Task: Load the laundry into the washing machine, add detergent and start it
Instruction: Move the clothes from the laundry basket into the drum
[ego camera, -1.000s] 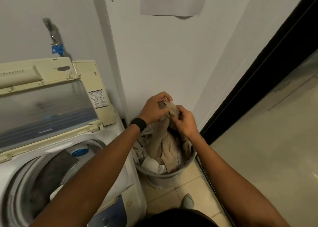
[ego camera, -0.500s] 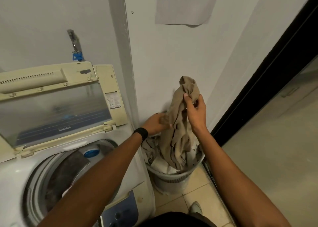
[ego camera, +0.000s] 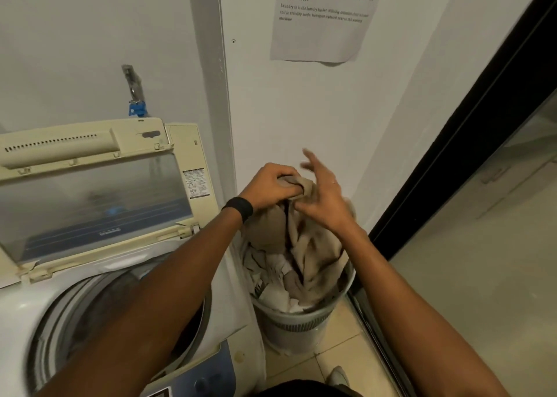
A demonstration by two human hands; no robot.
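A beige garment (ego camera: 310,246) hangs bunched over the grey laundry basket (ego camera: 297,329), which stands on the floor to the right of the washing machine. My left hand (ego camera: 271,187) grips the garment's top in a fist. My right hand (ego camera: 324,197) is beside it with fingers spread and blurred, its palm against the cloth. The top-loading washing machine (ego camera: 18,306) has its lid (ego camera: 90,197) raised, and the drum (ego camera: 120,300) is open beneath my left forearm. White and grey clothes (ego camera: 277,297) lie in the basket under the beige one.
A paper sheet of instructions (ego camera: 325,20) is taped to the wall above the basket. A tap with a blue fitting (ego camera: 135,95) is on the wall behind the machine. A dark door frame (ego camera: 452,155) runs along the right, with tiled floor (ego camera: 340,357) below.
The right hand, which held the beige garment high half a second ago, has come down and spread its fingers. The left hand now grips the garment's top. The view tilted upward.
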